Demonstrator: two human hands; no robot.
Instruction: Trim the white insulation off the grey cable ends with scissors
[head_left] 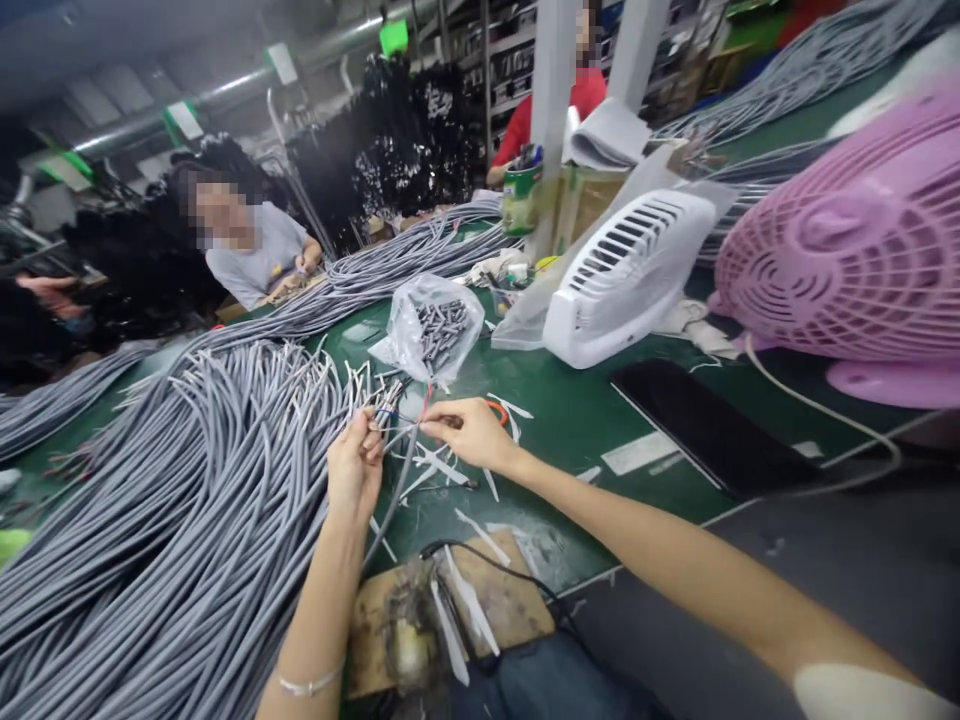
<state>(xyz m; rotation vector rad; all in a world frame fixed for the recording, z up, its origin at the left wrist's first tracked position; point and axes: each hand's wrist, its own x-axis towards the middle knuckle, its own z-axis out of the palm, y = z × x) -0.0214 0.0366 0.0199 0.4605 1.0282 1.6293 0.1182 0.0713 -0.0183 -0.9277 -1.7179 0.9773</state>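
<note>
In the head view a grey cable (pixel 400 485) rises between my hands, its end split into thin red, blue and pale wires. My left hand (pixel 355 462) is closed in a pinch on the thin wires, left of the split. From the right, my right hand (pixel 474 432) pinches at the split end; its fingertips hide exactly which strand they grip. Just beyond my hands sits a clear plastic bag (pixel 402 325) of small dark grey tube pieces (pixel 442 335). A large bundle of grey cables (pixel 187 520) with stripped, pale ends lies beside my left arm.
White strips (pixel 439 465) litter the green table (pixel 555 510). A wooden board (pixel 517 590) with a small device lies near me. To the right are a black phone-like slab (pixel 705 425), a white fan (pixel 634 275) and a pink fan (pixel 847 240). A co-worker (pixel 259 250) sits across.
</note>
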